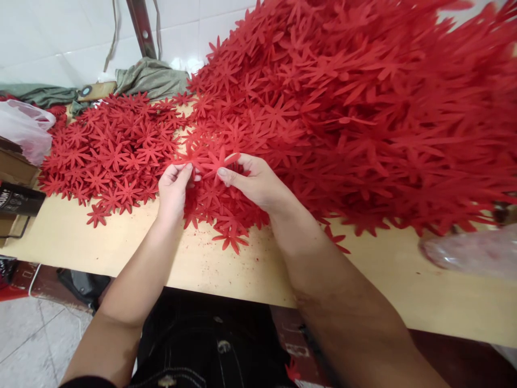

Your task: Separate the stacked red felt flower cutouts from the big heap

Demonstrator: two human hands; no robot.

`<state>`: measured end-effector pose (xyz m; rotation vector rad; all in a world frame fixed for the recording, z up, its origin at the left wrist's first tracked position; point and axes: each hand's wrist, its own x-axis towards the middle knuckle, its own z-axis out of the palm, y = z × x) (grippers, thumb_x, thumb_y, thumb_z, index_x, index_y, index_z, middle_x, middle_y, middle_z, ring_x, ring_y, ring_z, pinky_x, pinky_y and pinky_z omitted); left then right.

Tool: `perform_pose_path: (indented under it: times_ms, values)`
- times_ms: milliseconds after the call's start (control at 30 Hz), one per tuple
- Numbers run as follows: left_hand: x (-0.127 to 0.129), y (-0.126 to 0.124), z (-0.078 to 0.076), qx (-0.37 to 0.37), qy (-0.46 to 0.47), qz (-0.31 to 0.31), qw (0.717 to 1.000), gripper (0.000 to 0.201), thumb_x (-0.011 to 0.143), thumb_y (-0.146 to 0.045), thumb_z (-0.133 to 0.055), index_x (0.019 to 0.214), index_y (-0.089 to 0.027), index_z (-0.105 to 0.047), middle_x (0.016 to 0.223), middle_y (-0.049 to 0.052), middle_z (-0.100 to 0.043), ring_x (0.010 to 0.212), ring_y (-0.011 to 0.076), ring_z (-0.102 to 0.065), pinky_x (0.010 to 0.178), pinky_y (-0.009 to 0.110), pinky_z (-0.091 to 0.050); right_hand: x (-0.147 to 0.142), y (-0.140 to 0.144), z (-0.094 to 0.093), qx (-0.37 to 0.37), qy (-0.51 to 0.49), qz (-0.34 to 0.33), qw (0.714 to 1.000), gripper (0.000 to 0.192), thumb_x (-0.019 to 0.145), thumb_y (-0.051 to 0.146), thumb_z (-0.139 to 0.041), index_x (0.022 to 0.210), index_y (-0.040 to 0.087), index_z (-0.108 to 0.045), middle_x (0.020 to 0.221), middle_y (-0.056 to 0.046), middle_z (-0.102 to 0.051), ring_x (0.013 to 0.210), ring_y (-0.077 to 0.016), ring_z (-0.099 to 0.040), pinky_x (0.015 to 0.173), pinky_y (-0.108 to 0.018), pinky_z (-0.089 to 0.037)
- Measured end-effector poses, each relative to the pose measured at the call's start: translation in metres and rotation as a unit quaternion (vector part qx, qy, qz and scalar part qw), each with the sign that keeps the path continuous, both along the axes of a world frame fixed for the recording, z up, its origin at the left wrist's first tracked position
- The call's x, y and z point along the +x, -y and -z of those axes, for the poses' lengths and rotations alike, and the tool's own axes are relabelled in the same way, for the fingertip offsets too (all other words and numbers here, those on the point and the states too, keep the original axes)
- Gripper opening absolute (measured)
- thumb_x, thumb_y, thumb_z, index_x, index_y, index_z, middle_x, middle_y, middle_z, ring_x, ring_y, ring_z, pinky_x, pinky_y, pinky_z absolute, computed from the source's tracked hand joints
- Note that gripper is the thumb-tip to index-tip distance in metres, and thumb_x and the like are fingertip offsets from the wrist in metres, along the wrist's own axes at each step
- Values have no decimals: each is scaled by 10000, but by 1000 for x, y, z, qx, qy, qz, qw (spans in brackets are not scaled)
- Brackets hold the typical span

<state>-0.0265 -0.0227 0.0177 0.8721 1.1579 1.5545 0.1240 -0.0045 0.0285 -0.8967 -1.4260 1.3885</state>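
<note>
While the left hand (pixel 173 188) and right hand (pixel 252 180) together pinch one flat red star-shaped cut-out flower (pixel 210 160) by its thin petals, a hard tug could tear a petal or crease it. It hangs just above the pale wooden table (pixel 133 245), at 12 o'clock from the wrists. At 2 o'clock the tall red heap of cut-outs (pixel 363 108) could slide.

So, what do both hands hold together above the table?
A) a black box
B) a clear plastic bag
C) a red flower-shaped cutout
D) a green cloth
C: the left hand and the right hand both pinch a red flower-shaped cutout between fingertips, just above the red pile on the table.
</note>
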Motion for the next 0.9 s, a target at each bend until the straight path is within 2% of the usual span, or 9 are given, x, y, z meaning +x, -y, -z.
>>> perform_pose_path:
  times_ms: [100,267,500,733,900]
  values:
    - [1,0,0,12,-3,11,1000,197,675,-317,-708,707,-174,-576,665,-40,-632,536,43,-540,577,185,-435,1,-1,1,-21,-10,-24,999,354,593,434,-754,750,157,-600,660,22,-598,582,-72,-503,575,-221,-417]
    - [3,0,1,23,-14,20,999,167,709,-298,-679,682,-175,-569,623,-43,-604,529,43,-523,578,189,-426,0,-3,1,-16,6,24,1000,232,647,344,-714,677,155,-582,539,47,-507,516,-64,-453,542,-222,-385]
    - [5,3,-1,35,-43,37,998,220,718,-360,-673,672,-165,-582,623,-27,-609,555,51,-519,624,210,-437,0,-3,-1,-8,41,63,997,392,694,482,-662,553,155,-499,479,46,-426,451,-42,-340,452,-215,-279]
    - [6,2,0,33,-24,14,999,242,620,-372,-749,662,-176,-614,614,-43,-618,563,51,-523,621,206,-444,0,-3,-2,6,-3,66,998,385,625,478,-712,544,152,-526,500,59,-404,483,-38,-338,522,-221,-335]
    - [9,5,-1,49,1,90,995,279,570,-399,-782,679,-190,-633,643,-47,-640,602,64,-563,663,224,-473,-1,-1,-2,-24,-6,7,1000,456,549,572,-725,620,144,-587,514,56,-454,489,-45,-368,511,-218,-350]
